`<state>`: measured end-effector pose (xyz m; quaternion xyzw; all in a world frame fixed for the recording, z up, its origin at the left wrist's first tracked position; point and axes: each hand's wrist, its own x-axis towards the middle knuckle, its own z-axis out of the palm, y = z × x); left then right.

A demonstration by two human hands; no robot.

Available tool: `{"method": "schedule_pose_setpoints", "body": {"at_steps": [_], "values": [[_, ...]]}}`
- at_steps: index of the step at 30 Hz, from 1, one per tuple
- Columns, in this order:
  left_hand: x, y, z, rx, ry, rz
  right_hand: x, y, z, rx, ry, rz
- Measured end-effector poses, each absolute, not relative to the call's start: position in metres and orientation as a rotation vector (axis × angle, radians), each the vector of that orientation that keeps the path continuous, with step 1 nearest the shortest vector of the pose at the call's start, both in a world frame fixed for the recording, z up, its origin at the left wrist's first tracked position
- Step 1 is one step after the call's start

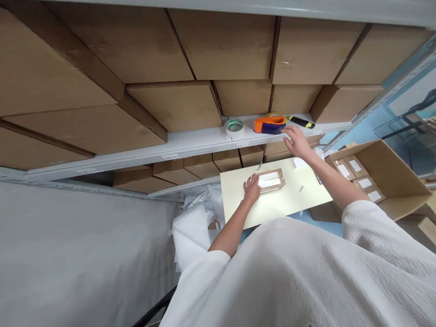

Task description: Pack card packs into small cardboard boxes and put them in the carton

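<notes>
My left hand (252,189) rests its fingers against the end of a small cardboard box (270,180), which has a white label and lies on a pale yellow board (299,190). My right hand (297,141) is open, with its fingertips at the end of an orange and blue tape dispenser (269,124) on a white metal shelf (170,151). I cannot tell whether they touch it. Along that shelf lie a roll of tape (234,127) with a green core and a black and yellow utility knife (301,121).
Large brown cartons (170,106) fill the shelves ahead. To the right stands an open carton (398,177) holding several small labelled boxes (354,166). White packing sheet (190,236) lies left of the board, beside a grey covered surface (75,254).
</notes>
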<state>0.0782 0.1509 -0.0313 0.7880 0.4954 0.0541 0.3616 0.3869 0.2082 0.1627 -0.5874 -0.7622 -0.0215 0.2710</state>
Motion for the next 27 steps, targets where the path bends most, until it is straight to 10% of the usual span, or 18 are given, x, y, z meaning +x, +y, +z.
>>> {"method": "schedule_pose_setpoints", "body": {"at_steps": [12, 27], "values": [[0.119, 0.127, -0.012, 2.109, 1.176, 0.299, 0.443, 0.021, 0.029, -2.130, -1.786, 0.565], [0.295, 0.106, -0.018, 2.023, 1.086, 0.258, 0.534, 0.039, -0.037, -2.060, -1.981, 0.903]]}}
